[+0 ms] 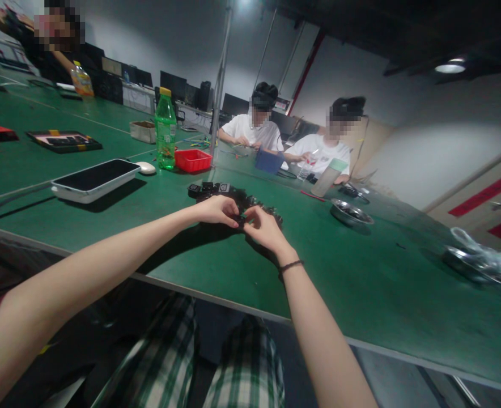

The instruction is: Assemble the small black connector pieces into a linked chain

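On the green table, my left hand (216, 210) and my right hand (267, 228) meet with fingertips pinched close together. Between them is a small black part (241, 221), gripped from both sides; its exact kind is too small to make out. Just behind my fingers lies a cluster of black parts (223, 188), blocky at its left end and partly covered by my hands. More of these dark pieces show beyond my right hand's knuckles. A dark band circles my right wrist.
Left of my hands are a white-edged device with a dark screen (100, 175), a green bottle (165, 130) and a red tray (193, 161). To the right stand metal bowls (351, 213) and a pale bottle (329, 178). Two people (259, 130) sit across, near a blue bin (269, 161).
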Available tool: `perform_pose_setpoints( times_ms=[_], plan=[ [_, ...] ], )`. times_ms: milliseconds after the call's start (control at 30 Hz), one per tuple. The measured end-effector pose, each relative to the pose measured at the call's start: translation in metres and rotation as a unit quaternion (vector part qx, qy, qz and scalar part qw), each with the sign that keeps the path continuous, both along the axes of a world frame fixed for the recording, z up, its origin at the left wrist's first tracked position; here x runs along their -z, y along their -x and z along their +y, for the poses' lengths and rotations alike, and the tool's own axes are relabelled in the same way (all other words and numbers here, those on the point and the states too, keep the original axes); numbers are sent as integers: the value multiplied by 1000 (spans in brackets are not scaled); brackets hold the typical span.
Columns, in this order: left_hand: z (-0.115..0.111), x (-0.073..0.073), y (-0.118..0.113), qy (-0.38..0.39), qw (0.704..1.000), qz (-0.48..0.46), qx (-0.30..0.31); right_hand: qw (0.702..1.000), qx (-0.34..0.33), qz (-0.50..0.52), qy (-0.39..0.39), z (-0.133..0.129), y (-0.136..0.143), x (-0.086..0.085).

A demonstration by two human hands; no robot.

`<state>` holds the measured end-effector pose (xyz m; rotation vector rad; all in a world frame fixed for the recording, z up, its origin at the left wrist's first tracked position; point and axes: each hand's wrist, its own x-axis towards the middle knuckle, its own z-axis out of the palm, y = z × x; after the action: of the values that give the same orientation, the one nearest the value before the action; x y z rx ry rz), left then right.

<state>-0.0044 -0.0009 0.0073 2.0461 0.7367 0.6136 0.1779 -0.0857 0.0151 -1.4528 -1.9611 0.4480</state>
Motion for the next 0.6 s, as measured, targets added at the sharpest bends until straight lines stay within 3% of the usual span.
perform_pose_setpoints(
  times_ms=[600],
  plan=[
    [-2, -2, 0, 1, 1000, 13, 3, 1000, -6, -8, -6, 1, -2, 2]
  ],
)
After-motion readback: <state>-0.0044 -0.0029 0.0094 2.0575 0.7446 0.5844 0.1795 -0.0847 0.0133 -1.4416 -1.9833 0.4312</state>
